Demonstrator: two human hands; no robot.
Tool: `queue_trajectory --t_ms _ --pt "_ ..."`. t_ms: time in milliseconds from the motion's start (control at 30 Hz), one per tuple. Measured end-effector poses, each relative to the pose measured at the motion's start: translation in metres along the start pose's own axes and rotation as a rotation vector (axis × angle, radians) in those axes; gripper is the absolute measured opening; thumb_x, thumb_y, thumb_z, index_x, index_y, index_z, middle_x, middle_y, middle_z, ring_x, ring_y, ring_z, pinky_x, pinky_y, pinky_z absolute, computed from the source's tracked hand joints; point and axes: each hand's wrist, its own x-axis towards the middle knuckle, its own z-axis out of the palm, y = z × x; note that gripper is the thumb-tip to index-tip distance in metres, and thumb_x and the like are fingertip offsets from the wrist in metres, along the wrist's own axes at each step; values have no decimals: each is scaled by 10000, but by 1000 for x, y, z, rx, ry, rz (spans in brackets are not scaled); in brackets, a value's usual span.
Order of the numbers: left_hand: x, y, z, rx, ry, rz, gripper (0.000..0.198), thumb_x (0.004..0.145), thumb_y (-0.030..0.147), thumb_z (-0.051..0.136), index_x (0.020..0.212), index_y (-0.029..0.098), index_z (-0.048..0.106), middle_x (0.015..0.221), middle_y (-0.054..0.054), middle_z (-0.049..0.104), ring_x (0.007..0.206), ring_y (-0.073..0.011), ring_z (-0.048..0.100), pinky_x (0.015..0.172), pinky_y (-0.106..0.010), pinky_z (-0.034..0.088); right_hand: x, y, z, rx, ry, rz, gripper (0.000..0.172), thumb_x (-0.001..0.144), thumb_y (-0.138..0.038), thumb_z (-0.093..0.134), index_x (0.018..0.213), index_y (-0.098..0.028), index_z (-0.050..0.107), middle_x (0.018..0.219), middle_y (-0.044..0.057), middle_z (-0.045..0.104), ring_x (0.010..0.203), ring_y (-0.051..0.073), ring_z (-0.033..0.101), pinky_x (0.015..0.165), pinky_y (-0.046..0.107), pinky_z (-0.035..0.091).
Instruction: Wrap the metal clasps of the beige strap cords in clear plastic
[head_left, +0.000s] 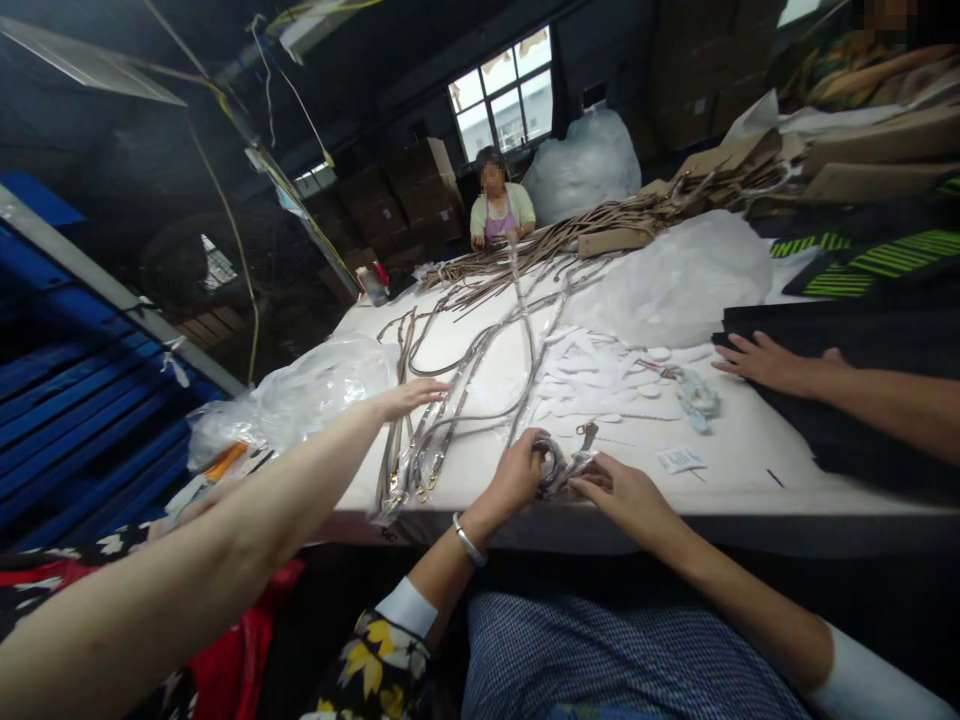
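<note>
Right up against the bottom of the frame there's a blue checked apron (pixel 600 640), and just past it the front edge of the white table (pixel 739 455) runs across, tilting a bit. Both hands work right at that edge, close together: the left hand (pixel 516 468), with a silver bracelet (pixel 469 540) at the wrist, is wrapped around a coiled strap (pixel 551 462) in the lower middle, and the right hand (pixel 619 492) pinches its plastic-covered end. The coil looks greyish and shiny, wound in tight loops, crinkly clear film bunching toward the right fingers. Elbow room on the left is pretty tight: plastic-sleeved straps (pixel 411 465) with gold clips reach nearly to the edge, and a co-worker's hand (pixel 411 397) lies over them. Right side is roomier, with white tabletop around a small printed label (pixel 681 459) until black fabric (pixel 847 400) takes over, another co-worker's hand (pixel 772 362) flat on its near corner. Just beyond the coil sits a dark-tabbed metal clip (pixel 589 432), then a spread of white cut pieces (pixel 592 385), so not much space straight ahead. Further up, a whitish plastic bag (pixel 682 275) bulges right of centre, brown straps (pixel 555 245) pile across the table, and a person in a pink apron (pixel 499 225) is at the far end.
</note>
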Motion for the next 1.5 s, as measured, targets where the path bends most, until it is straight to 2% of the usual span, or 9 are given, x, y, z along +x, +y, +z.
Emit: queue_trajectory --t_ms 100,233,400,500,667,867,1167,1400,1500 --pt "3 -8 3 167 -77 29 302 891 119 412 1141 179 571 1047 -83 675 952 -192 621 870 -318 476 -3 -2 -12 -299 80 -80 107 842 -278 600 912 -212 648 848 88 746 813 302 701 735 429 547" --pt "5 -13 11 234 -101 22 261 908 141 407 1102 172 579 1051 -102 676 960 -218 625 875 -347 480 -4 -2 -14 -410 212 -427 334 916 -185 467 1223 -204 597 1177 118 675 1100 287 622 967 476 493" --pt "4 -9 11 307 -111 31 217 934 177 409 1078 188 571 1008 -97 675 918 -223 633 873 -353 483 12 14 0 -439 -54 -703 510 901 -96 418 1397 -203 474 1424 119 508 1334 274 438 1101 536 375" --pt "4 -10 12 339 -88 41 239 939 142 372 1065 164 574 1023 -127 655 986 -251 612 917 -398 467 21 32 4 -518 -134 -681 539 891 -83 423 1418 -194 446 1456 128 471 1353 275 417 1091 556 369" --pt "9 -20 14 248 0 181 252 876 77 476 1075 152 611 1368 -141 480 1248 -241 473 1078 -388 376 32 38 -3 -621 -186 -627 544 855 -62 444 1365 -237 516 1407 100 534 1328 279 454 1085 589 328" --pt "-13 -21 9 66 149 306 307 941 178 479 1233 210 568 1220 -64 649 1168 -189 571 1123 -413 353 39 41 -11 -642 -217 -562 484 855 -77 460 1287 -252 591 1327 99 608 1263 294 526 1047 617 350" --pt "-33 -30 3 115 24 227 315 981 324 422 1203 232 627 1381 -54 557 1307 -179 487 1110 -351 406 43 44 -8 -443 -153 -546 388 876 -160 522 1239 -243 632 1255 98 649 1161 267 593 994 489 491" --pt "-36 -31 16 95 65 293 316 985 260 403 1225 209 602 1452 -92 472 1351 -209 429 1127 -396 380 36 52 -9 -474 -228 -583 460 936 -207 492 1395 -241 478 1465 111 462 1333 287 436 1093 550 368" --pt "-39 -36 21 66 69 335 331 967 269 459 1276 200 554 1500 -115 398 1365 -227 405 1118 -410 390 39 53 -14 -468 -271 -583 427 937 -243 516 1363 -253 517 1410 101 526 1288 285 486 1082 535 386"
